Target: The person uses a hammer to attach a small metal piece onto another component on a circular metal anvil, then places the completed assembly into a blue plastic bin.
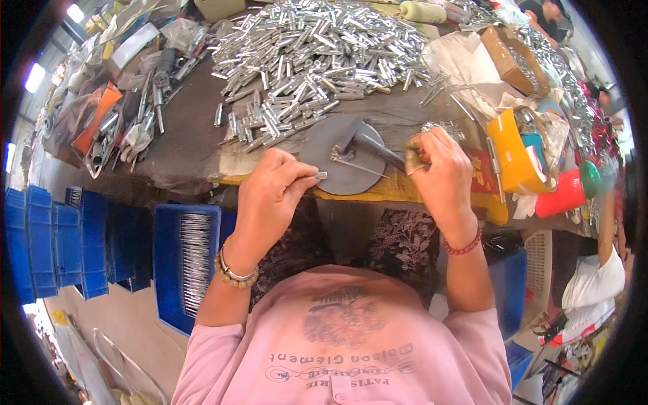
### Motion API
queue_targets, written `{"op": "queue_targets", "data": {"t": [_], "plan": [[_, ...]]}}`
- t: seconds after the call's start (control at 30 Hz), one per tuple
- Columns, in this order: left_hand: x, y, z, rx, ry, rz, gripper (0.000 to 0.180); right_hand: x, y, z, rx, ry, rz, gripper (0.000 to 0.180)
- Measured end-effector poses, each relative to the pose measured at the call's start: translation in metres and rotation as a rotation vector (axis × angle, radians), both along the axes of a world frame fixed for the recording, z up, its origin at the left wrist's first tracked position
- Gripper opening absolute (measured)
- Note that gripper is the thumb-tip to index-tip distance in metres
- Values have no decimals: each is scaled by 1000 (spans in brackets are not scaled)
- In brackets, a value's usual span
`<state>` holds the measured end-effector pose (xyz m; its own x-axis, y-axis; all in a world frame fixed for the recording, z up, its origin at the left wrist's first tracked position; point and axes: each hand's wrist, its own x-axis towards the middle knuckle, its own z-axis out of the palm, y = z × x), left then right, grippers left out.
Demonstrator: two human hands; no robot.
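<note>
My left hand (273, 192) is closed, thumb and fingertips pinching a short silver metal tube (320, 175) at the near left edge of a dark round plate (364, 181). My right hand (440, 169) is closed round the handle end of a dark hammer (381, 150). The hammer's head rests over the middle of the plate. Beside it on the plate lies a thin metal pin (361, 167) with a small piece at its left end. Yellowish coverings show on the fingers of my right hand.
A large heap of silver metal tubes (317, 54) covers the far bench. Tools and an orange piece (96, 118) lie left. A yellow container (516, 152) and red cylinder (559, 192) stand right. Below left, a blue bin (162, 270) holds stacked metal rods.
</note>
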<state>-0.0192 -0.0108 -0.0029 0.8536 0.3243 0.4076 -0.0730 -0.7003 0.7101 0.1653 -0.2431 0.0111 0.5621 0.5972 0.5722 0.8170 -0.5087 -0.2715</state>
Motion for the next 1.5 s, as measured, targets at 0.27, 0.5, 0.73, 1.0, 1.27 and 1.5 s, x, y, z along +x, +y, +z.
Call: {"op": "queue_targets", "data": {"t": [0.27,0.5,0.73,1.0,1.27,1.5], "plan": [[4,4,1,3,3,-28,17,19,-18,5,-121,87,-90,11],[6,2,-1,21,-4,-9,15,-35,37,8,29,65,234,9],[4,1,2,19,23,3,15,-37,44,2,-70,10,252,12],[7,4,-1,20,30,-10,16,-29,36,2,-98,0,404,22],[7,4,1,36,38,-16,17,-31,36,6,-109,3,437,22],[9,6,-3,23,46,-25,17,-28,37,8,-123,50,414,15]]}}
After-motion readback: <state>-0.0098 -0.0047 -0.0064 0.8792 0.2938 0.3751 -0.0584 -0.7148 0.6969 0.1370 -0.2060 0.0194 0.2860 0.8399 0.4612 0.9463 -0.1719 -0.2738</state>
